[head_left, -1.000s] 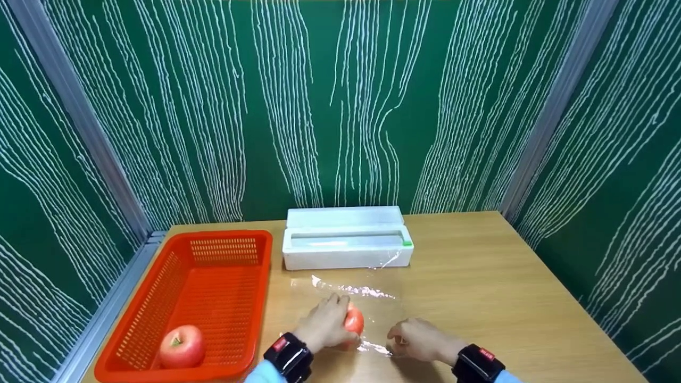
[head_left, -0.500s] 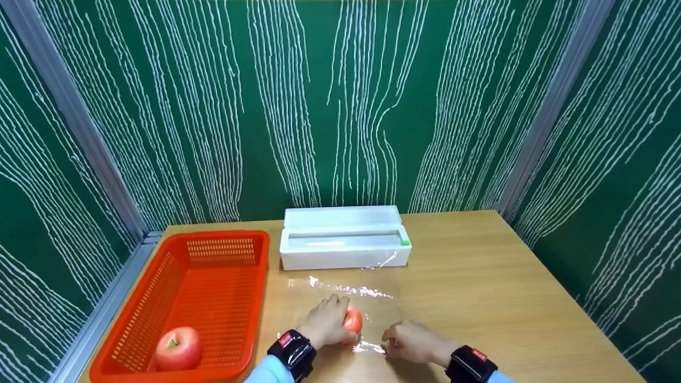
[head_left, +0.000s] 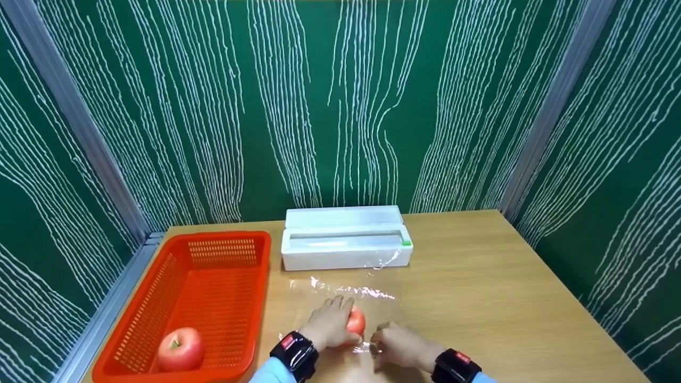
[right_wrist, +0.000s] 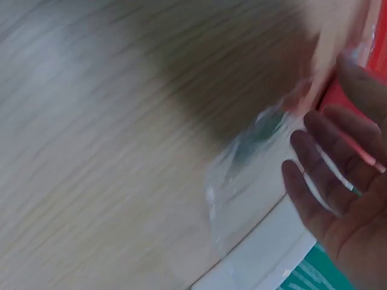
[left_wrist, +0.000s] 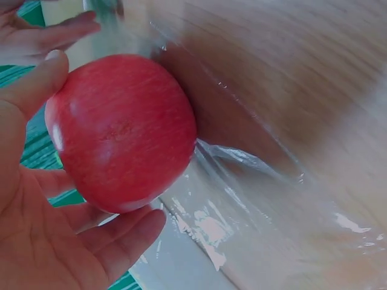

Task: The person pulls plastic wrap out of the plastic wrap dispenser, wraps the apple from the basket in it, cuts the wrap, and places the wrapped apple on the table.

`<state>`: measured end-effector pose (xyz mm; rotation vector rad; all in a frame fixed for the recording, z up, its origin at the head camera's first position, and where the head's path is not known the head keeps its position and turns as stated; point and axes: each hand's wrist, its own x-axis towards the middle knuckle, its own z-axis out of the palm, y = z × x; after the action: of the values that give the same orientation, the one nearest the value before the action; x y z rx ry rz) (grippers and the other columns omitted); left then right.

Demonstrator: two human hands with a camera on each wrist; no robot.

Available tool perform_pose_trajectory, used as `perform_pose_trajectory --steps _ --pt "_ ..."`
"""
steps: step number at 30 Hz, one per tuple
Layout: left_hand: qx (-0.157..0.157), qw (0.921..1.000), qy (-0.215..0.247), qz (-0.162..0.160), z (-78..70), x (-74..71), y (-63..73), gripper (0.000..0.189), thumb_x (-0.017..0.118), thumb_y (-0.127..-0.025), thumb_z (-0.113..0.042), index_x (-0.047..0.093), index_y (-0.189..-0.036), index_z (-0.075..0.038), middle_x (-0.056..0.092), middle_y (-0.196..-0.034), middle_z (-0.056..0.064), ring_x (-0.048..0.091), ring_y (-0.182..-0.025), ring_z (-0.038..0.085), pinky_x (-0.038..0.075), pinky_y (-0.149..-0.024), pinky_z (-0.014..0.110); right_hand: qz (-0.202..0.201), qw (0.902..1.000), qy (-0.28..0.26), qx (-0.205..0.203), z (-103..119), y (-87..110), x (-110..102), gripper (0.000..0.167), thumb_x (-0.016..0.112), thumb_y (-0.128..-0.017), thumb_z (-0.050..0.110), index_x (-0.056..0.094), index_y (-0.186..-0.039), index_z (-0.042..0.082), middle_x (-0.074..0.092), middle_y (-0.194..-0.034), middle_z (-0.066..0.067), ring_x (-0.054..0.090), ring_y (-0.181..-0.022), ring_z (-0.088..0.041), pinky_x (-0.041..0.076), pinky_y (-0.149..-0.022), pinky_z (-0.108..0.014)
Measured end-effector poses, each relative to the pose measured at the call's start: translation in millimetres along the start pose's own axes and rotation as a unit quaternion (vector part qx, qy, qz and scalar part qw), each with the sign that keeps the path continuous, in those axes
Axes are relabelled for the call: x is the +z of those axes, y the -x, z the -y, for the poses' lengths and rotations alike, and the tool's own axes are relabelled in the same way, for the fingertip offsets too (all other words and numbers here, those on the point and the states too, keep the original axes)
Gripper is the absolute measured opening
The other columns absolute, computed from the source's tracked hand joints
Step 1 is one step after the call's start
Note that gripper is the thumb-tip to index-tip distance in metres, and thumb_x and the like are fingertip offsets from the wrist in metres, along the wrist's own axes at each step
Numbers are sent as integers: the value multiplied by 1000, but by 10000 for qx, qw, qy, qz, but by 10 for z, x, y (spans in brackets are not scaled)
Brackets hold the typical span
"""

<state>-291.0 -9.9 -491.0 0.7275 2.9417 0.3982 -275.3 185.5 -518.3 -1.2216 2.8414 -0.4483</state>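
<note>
To the left of my left hand, the red basket (head_left: 259,298) contains 1 apple (head_left: 181,349); its raised rim limits leftward travel. My left hand (head_left: 330,323) is curled around a 2nd apple (left_wrist: 121,133), thumb on 1 side, fingers on the other. Ahead of both hands, clear film (head_left: 367,292) spreads toward the white box (head_left: 346,259), whose front wall bounds forward travel. I judge the current step to be steadying the 2nd apple at the film for wrapping. My right hand (head_left: 401,346) is beside that apple, fingers loosely bent and parted; I cannot tell whether they touch film. The next move likely calls for pinching the film's near edge and folding it over. Rightward of this hand, the table (head_left: 489,298) offers the widest room.
</note>
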Motion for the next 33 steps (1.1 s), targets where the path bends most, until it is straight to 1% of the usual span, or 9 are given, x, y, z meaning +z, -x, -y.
perform_pose_trajectory --steps 5,7,10,12,15,20,23,27,33 --pt "683 9964 -12 -510 130 97 145 79 70 -74 -37 35 -140 -9 30 -146 16 30 -133 33 29 -107 46 -294 9965 762 164 52 -102 106 28 75 -62 46 64 -69 21 55 -69 10 50 -65 -6 40 -55 -22" --pt "908 9936 -114 -660 174 138 210 74 70 -76 -32 37 -139 -13 31 -146 13 31 -133 30 30 -107 45 -450 9925 1124 191 51 -129 147 25 76 -61 44 65 -69 23 55 -70 9 52 -64 -9 40 -52 -24" --pt "1119 9901 -290 -795 214 198 255 72 70 -76 -28 38 -139 -18 31 -146 11 33 -133 27 32 -106 44 -659 9863 1504 152 55 -155 193 12 74 -66 32 68 -69 23 59 -74 6 55 -65 -13 42 -51 -27" --pt "1204 9881 -377 -878 228 232 256 74 71 -75 -26 37 -140 -18 29 -147 11 33 -133 27 34 -105 43 -765 9825 1695 102 51 -174 220 3 71 -69 21 68 -69 21 61 -76 4 57 -65 -14 44 -50 -28" --pt "1257 9866 -457 -936 240 267 250 77 71 -74 -25 35 -141 -17 27 -148 12 32 -133 29 35 -104 44 -894 9774 1913 -4 44 -201 251 8 65 -75 12 67 -70 17 64 -80 1 60 -66 -16 46 -50 -29" --pt "1255 9836 -698 -1089 243 298 246 76 72 -73 -25 36 -140 -15 31 -146 15 35 -131 31 37 -102 45 -1191 9654 2308 -245 28 -218 277 5 65 -77 14 66 -72 16 64 -81 1 60 -65 -16 47 -48 -28" --pt "1259 9800 -894 -1257 232 320 221 76 73 -72 -28 37 -138 -14 33 -144 15 36 -130 30 38 -102 45 -1374 9635 2280 -295 28 -211 263 3 66 -75 15 65 -73 15 63 -78 1 59 -63 -17 46 -48 -29" --pt "1142 9743 -1336 -1410 209 384 163 81 72 -70 -38 36 -138 -14 35 -143 16 37 -130 30 38 -102 44 -1427 9725 1825 -244 40 -214 234 4 68 -74 16 65 -74 13 63 -79 0 59 -64 -19 46 -51 -31" --pt "958 9574 -1936 -1914 148 494 85 80 71 -67 -46 41 -132 -11 43 -135 15 42 -125 29 40 -99 40 -1461 9805 1306 -137 70 -229 192 6 69 -72 15 64 -72 13 62 -78 0 60 -63 -18 46 -52 -31"
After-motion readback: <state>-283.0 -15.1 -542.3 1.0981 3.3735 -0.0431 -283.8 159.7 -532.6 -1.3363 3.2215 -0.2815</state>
